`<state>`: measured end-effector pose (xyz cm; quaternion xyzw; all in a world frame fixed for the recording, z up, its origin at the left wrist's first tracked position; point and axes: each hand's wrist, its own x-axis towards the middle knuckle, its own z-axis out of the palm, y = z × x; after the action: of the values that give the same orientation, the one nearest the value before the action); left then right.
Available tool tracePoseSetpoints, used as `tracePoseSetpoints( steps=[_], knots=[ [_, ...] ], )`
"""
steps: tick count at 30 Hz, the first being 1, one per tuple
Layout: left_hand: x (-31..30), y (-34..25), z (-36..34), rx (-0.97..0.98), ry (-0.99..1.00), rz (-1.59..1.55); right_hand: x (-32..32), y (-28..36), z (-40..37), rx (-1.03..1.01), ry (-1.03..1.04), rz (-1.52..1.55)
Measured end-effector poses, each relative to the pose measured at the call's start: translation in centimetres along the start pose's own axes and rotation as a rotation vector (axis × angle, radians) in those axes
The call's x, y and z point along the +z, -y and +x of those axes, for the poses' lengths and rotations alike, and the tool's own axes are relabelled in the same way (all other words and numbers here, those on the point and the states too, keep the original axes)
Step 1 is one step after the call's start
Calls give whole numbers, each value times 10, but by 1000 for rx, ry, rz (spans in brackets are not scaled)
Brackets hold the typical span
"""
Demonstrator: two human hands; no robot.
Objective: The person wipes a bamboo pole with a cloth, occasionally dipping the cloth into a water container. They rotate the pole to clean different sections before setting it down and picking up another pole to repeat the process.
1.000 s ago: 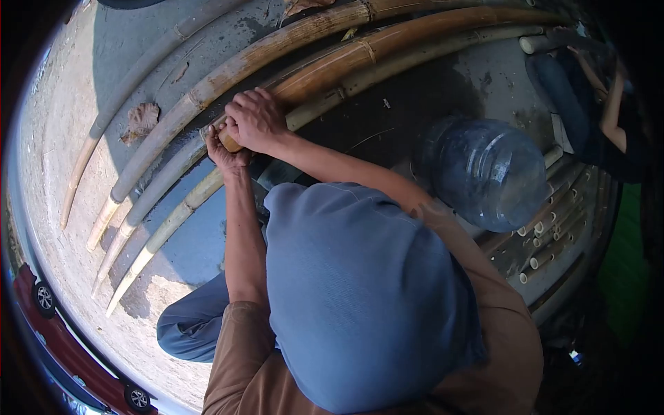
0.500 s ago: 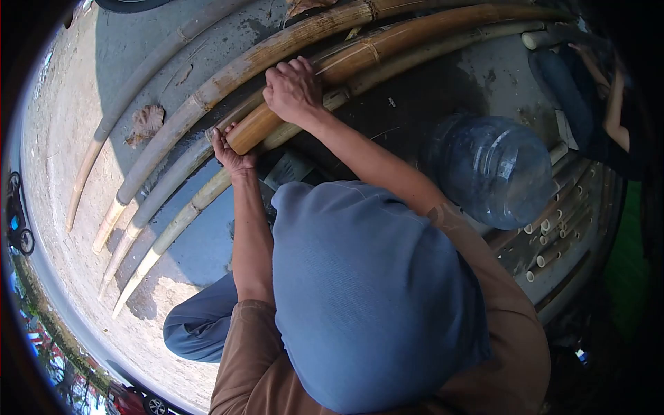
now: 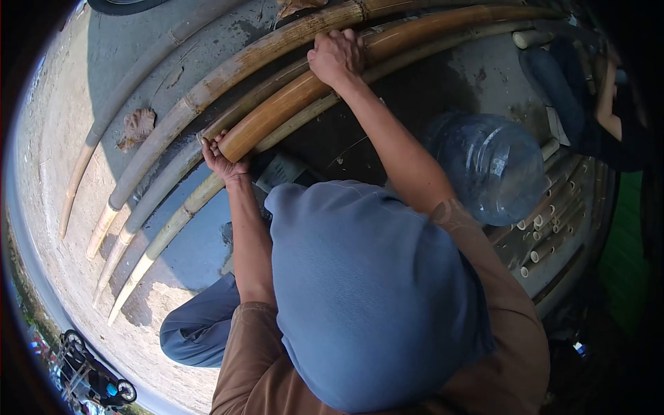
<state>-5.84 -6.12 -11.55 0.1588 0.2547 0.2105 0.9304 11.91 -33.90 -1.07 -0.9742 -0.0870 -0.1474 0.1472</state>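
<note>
A thick orange-brown bamboo pole (image 3: 277,114) runs from lower left to upper right in front of me. My left hand (image 3: 225,160) cups its near cut end from below, thumb and fingers curled around the rim. Further up the same pole, my right hand (image 3: 337,57) lies over the top, fingers bent round it; whether anything is under the palm is hidden. Beside it, on the far side, is a duller bamboo pole (image 3: 257,98), close to my left fingertips. A pale, thin bamboo pole (image 3: 181,216) passes beneath on the near side.
A large clear plastic water jug (image 3: 494,169) stands to the right, near stacked cut bamboo pieces (image 3: 553,225). Another person's arm (image 3: 609,104) and legs show at upper right. Further bamboo poles (image 3: 152,145) and a dry leaf (image 3: 138,128) lie left; a motorbike (image 3: 90,377) is at lower left.
My right hand has slid up and right along the orange-brown pole, away from the cut end. My left hand stays at that end. The view has shifted slightly.
</note>
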Motion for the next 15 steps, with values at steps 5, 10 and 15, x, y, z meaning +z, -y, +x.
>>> tracePoseSetpoints(
  steps=[5,10,15],
  knots=[
    [33,4,-26,-22,41,70,19,179,-88,-497,255,389],
    [-12,-10,-2,56,-19,40,4,125,-59,-350,212,346],
    [4,-4,-12,2,84,6,-1,-32,-6,-15,-263,113]
  ],
)
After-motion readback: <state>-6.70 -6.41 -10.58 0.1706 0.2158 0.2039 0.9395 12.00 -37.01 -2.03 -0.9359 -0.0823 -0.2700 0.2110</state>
